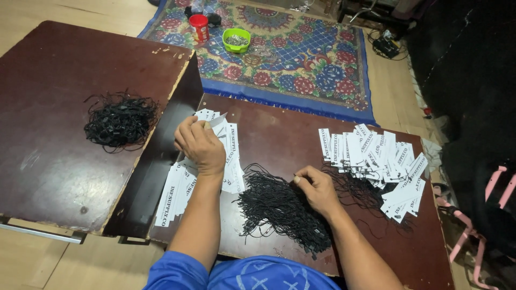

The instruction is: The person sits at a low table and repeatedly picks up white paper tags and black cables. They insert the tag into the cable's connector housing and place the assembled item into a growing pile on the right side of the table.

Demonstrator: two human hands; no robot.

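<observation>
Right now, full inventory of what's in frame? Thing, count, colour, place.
Tables: two, dark brown, side by side.
Loose white tags: one spread, under the left hand.
Strung white tags: one pile, right end of near table.
Black cord pile: one, near table centre.
Black cord bundle: one, left table.
Green bowl: one, on the rug.
Red container: one, on the rug.
Rug: one, blue floral, on the floor.
Left hand: holding a tag.
Right hand: pinching cord.

matt paper tags (226, 145), chipped glossy wooden table (279, 129).
</observation>
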